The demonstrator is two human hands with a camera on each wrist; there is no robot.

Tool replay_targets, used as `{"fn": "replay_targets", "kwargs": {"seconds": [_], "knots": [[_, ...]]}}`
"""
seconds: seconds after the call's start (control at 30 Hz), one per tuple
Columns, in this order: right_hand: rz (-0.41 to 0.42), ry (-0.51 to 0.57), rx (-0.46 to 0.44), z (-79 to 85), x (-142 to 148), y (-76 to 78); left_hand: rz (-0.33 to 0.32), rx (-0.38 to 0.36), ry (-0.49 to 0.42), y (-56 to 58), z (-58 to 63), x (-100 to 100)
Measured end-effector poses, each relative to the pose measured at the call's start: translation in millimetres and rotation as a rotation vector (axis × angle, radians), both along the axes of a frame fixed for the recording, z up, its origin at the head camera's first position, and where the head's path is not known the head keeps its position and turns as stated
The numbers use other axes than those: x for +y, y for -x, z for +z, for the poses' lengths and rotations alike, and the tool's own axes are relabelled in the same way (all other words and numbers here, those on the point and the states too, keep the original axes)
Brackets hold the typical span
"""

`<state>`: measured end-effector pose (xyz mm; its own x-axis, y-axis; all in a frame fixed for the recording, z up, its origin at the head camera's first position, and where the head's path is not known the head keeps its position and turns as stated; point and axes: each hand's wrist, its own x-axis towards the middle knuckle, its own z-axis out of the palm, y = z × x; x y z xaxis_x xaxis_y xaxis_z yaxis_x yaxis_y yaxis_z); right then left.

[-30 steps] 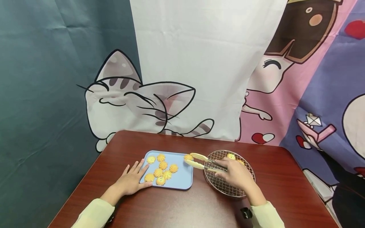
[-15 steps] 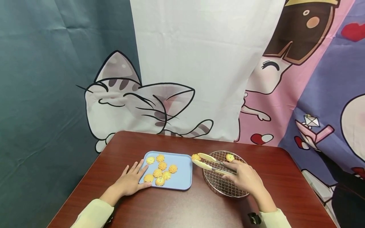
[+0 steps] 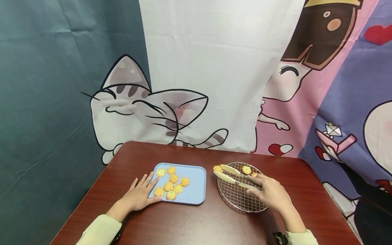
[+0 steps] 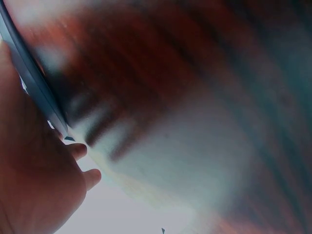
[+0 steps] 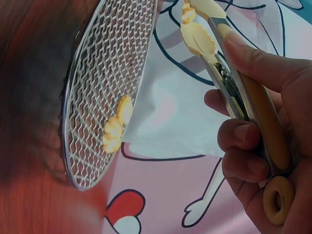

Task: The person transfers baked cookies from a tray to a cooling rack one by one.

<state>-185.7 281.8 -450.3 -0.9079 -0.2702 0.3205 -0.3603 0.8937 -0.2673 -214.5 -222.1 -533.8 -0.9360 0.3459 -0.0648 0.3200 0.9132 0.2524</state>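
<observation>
My right hand grips a pair of tongs with pale yellow tips. A swirled butter cookie is pinched between those tips, over the left rim of a round wire rack. In the right wrist view, thumb and fingers wrap the tongs' handle, and the cookie partly shows at the top. My left hand lies with straight, spread fingers over the left edge of a light blue tray, thumb along its near edge. Several cookies lie on the tray's left half.
Two cookies sit near the rack's far edge. Both tray and rack stand on a reddish-brown wooden table, with a short gap between them. A cartoon-printed curtain hangs behind the table.
My right hand has moved right with the tongs, carrying the cookie from the tray's right edge across the gap to the rack. My left hand has stayed at the tray.
</observation>
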Motion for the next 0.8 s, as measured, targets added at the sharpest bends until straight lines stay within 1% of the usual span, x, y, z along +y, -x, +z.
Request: {"fn": "replay_targets", "kwargs": {"seconds": [0.4, 0.8], "knots": [[-0.039, 0.01, -0.01, 0.1, 13.0, -1.6, 0.001, -0.001, 0.005, -0.8, 1.4, 0.0], [-0.051, 0.03, 0.004, -5.3, 25.3, -1.5, -0.001, -0.003, 0.006, -0.4, 1.3, 0.4]]}}
